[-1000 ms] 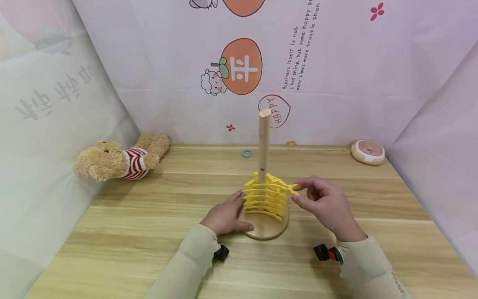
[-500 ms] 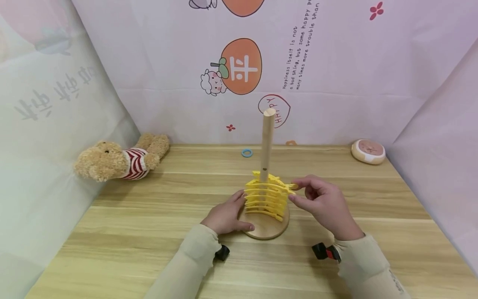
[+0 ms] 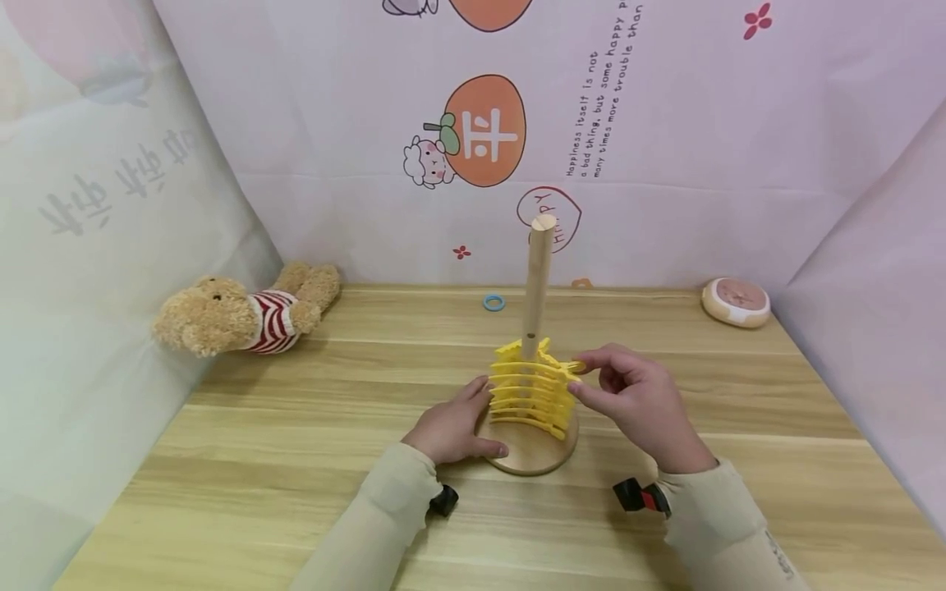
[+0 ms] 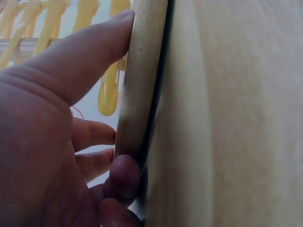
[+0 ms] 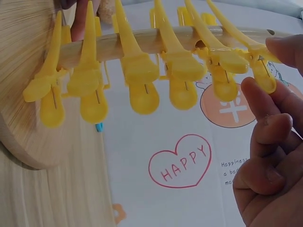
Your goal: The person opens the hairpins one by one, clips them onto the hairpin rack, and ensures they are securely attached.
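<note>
A wooden post (image 3: pixel 539 279) rises from a round wooden base (image 3: pixel 528 461), leaning slightly right in the head view. Several yellow plastic clips (image 3: pixel 526 402) with long curved arms sit one above another along its lower part. With thumb and fingers, my right hand (image 3: pixel 639 398) pinches the handle end of the topmost clip (image 5: pixel 263 81). That clip's arms lie alongside the post, near a small hole in it. My left hand (image 3: pixel 449 431) grips the base's left edge, its thumb (image 4: pixel 90 52) on the upper face and fingers around the rim.
A teddy bear (image 3: pixel 240 316) in a striped shirt lies at the back left. Behind the post there is a small blue ring (image 3: pixel 493 303). A cream and pink rounded object (image 3: pixel 736 302) sits at the back right. Printed cloth (image 3: pixel 355 164) walls the table in.
My right hand has shifted slightly left, bringing the top clip closer to the post. The post's top leans a little further right. My left hand keeps its hold on the base.
</note>
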`<action>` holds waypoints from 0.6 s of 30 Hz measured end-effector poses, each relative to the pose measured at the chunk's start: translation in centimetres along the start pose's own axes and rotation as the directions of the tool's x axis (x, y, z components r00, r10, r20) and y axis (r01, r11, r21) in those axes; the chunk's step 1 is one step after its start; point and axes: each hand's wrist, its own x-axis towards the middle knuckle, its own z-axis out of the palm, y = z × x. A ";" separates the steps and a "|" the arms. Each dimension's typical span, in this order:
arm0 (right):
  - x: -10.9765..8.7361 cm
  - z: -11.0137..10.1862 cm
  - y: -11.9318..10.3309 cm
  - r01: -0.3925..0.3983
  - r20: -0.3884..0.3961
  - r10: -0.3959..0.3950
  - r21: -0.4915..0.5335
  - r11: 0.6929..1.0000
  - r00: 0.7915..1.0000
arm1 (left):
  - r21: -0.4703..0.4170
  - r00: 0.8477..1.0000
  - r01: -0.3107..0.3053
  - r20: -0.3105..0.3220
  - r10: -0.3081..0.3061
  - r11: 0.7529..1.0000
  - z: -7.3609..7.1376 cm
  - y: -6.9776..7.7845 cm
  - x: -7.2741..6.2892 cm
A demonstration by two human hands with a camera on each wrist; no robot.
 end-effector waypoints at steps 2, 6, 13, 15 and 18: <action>0.0 0.1 -0.1 0.010 0.001 -0.010 0.004 1.000 1.000 | 0.002 1.000 0.002 0.001 -0.002 1.000 0.0 0.0 0.0; 0.0 0.2 -0.1 0.027 -0.004 -0.027 0.001 1.000 1.000 | -0.006 1.000 0.004 0.002 -0.004 1.000 0.0 0.0 0.1; 0.0 0.4 0.0 0.019 0.017 -0.020 0.020 1.000 1.000 | -0.047 1.000 0.007 -0.006 -0.008 0.999 0.3 -0.4 -0.1; 0.0 0.4 0.1 0.020 0.022 -0.021 0.025 0.999 1.000 | -0.057 1.000 0.009 -0.014 -0.010 0.998 0.4 -0.6 -0.1; 0.0 0.4 0.2 0.020 0.022 -0.021 0.029 0.999 1.000 | -0.070 1.000 0.011 -0.026 -0.013 0.997 0.6 -0.8 -0.1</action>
